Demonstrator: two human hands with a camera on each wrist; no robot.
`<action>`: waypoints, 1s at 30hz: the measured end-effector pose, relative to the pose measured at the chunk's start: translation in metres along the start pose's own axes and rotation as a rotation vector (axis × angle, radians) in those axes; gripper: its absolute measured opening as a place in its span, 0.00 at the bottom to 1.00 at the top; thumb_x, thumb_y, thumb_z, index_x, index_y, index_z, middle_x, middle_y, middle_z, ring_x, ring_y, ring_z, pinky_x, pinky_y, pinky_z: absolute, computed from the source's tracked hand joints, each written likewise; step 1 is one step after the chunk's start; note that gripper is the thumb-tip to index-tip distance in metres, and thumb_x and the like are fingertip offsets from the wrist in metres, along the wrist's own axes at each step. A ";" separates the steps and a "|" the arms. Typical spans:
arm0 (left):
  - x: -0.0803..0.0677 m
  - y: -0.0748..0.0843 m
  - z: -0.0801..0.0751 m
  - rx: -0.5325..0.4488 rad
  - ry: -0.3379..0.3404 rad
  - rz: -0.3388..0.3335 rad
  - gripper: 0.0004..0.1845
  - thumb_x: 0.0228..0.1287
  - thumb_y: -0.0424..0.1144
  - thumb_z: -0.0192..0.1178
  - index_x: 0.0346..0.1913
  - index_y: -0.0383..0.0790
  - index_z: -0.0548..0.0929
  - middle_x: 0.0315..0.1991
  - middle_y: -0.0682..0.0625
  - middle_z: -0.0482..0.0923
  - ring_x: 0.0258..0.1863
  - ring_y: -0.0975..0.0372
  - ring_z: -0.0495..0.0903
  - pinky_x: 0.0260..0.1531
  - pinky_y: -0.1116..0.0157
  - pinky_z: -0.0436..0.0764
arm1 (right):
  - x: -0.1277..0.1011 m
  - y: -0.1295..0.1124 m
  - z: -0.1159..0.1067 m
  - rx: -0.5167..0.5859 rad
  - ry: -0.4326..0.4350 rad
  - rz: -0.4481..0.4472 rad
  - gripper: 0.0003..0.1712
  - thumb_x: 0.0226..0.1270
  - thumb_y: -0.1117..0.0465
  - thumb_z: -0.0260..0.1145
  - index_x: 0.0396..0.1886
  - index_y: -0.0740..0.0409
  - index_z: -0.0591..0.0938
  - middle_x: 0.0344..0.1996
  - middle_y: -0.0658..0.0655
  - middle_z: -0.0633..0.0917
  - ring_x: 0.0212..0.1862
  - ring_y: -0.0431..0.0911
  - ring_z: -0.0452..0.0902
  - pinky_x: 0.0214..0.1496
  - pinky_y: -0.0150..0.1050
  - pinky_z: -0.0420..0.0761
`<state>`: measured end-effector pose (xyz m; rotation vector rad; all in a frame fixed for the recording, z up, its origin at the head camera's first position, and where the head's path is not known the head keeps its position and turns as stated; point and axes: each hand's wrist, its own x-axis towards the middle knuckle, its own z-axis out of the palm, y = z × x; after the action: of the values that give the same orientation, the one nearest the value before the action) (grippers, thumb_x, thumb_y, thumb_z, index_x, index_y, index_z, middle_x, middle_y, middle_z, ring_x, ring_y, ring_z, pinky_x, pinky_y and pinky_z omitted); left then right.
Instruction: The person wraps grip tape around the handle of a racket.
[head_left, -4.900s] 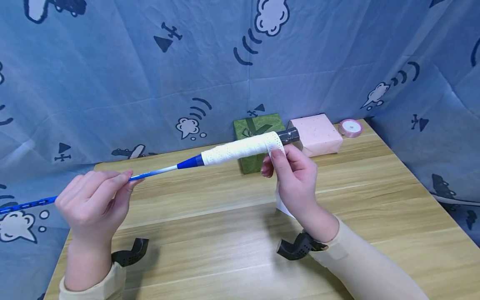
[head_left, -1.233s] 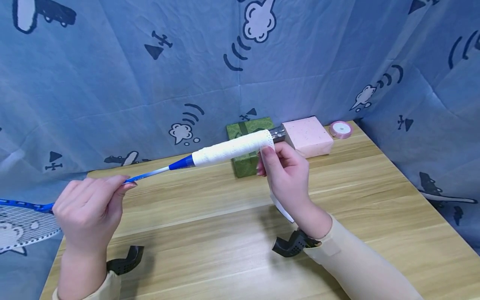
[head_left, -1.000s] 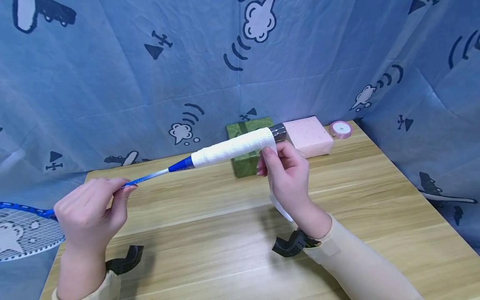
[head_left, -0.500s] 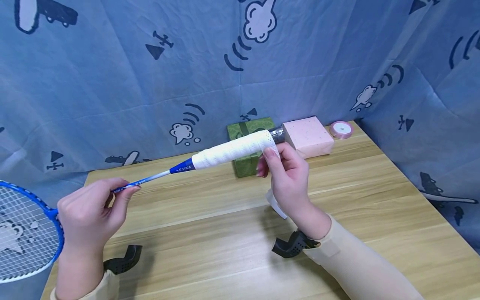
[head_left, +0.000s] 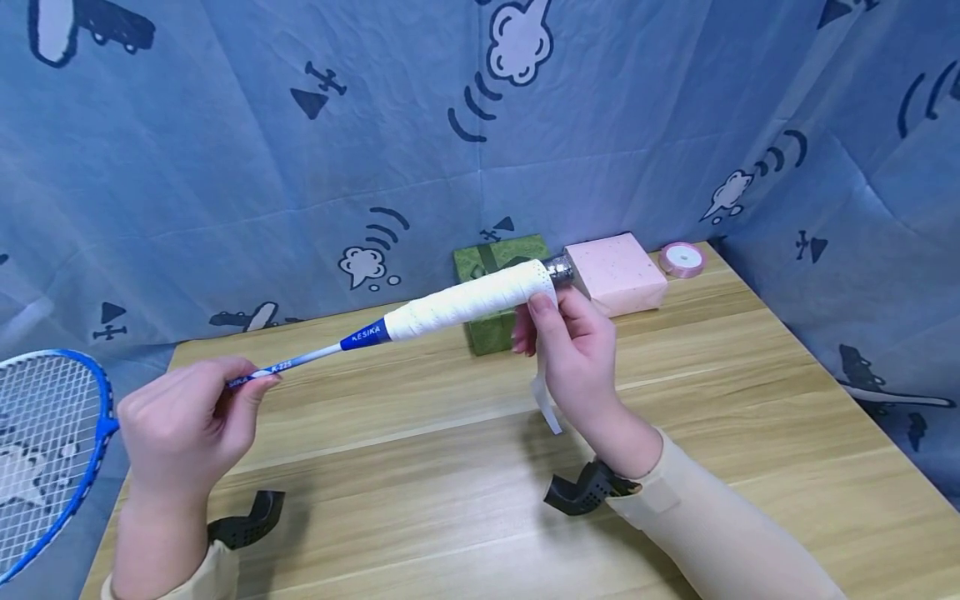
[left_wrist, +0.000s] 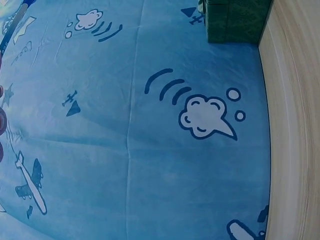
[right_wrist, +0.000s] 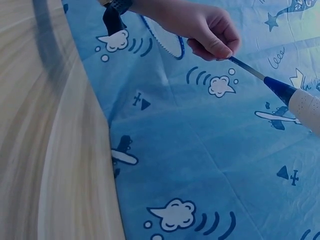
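Note:
My left hand (head_left: 187, 417) pinches the thin shaft of a blue-and-white badminton racket (head_left: 318, 353) between thumb and fingers. The strung head shows at the left edge. White perforated grip tape (head_left: 468, 300) is wound round most of the handle, from the blue cone almost to the dark butt end (head_left: 558, 269), which stays bare. Close to that end my right hand (head_left: 581, 350) pinches the tape against the handle's lower side; its loose tail (head_left: 546, 407) hangs below the palm. In the right wrist view, the left hand (right_wrist: 210, 32) grips the shaft above the blue cone.
Behind the handle, a green gift box (head_left: 491, 333) with a ribbon stands on the wooden table (head_left: 420, 500). Beside it are a pink box (head_left: 618, 275) and a pink ribbon spool (head_left: 681, 259). A blue patterned curtain (head_left: 247, 183) closes off the back and sides.
The racket has turned about its long axis: its head has swung into view at the left and lettering now shows on cone and shaft. The tape tail hangs shorter. Both hands keep their holds.

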<state>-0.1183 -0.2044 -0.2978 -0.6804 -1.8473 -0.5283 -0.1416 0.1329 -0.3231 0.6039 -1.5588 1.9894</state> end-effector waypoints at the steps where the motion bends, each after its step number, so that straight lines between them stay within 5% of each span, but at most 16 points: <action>1: 0.000 0.000 0.000 0.000 0.002 0.001 0.32 0.76 0.57 0.58 0.23 0.31 0.82 0.10 0.50 0.67 0.07 0.60 0.57 0.07 0.64 0.52 | 0.000 0.000 0.000 0.004 0.000 -0.002 0.21 0.80 0.64 0.58 0.29 0.79 0.73 0.23 0.54 0.80 0.22 0.44 0.74 0.25 0.32 0.76; 7: 0.001 0.001 -0.001 0.004 -0.023 0.009 0.30 0.77 0.55 0.57 0.23 0.32 0.81 0.11 0.50 0.67 0.09 0.62 0.55 0.08 0.65 0.49 | 0.000 0.000 -0.001 -0.063 0.013 -0.026 0.23 0.81 0.61 0.59 0.30 0.79 0.76 0.23 0.52 0.81 0.21 0.42 0.76 0.24 0.32 0.77; 17: -0.001 -0.001 -0.003 -0.011 -0.076 0.017 0.28 0.75 0.56 0.60 0.25 0.34 0.84 0.13 0.52 0.72 0.10 0.66 0.56 0.10 0.68 0.51 | -0.001 0.001 -0.003 -0.072 0.019 0.011 0.17 0.80 0.69 0.56 0.30 0.80 0.77 0.23 0.51 0.83 0.22 0.40 0.77 0.24 0.32 0.78; 27: -0.004 -0.004 0.009 0.040 0.150 -0.017 0.24 0.72 0.50 0.65 0.22 0.35 0.87 0.17 0.43 0.82 0.10 0.49 0.68 0.17 0.59 0.57 | -0.001 -0.004 -0.002 -0.073 0.005 0.000 0.16 0.78 0.69 0.59 0.31 0.79 0.77 0.24 0.50 0.83 0.22 0.41 0.77 0.25 0.31 0.79; 30: -0.006 -0.005 0.009 0.047 0.155 -0.046 0.24 0.71 0.50 0.67 0.22 0.33 0.87 0.17 0.42 0.83 0.10 0.49 0.67 0.18 0.61 0.58 | -0.001 -0.004 -0.001 -0.090 0.006 0.000 0.17 0.78 0.68 0.58 0.30 0.78 0.77 0.24 0.49 0.83 0.21 0.40 0.77 0.24 0.31 0.79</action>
<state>-0.1260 -0.2030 -0.3067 -0.5513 -1.7278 -0.5508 -0.1381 0.1349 -0.3209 0.5612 -1.6346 1.9078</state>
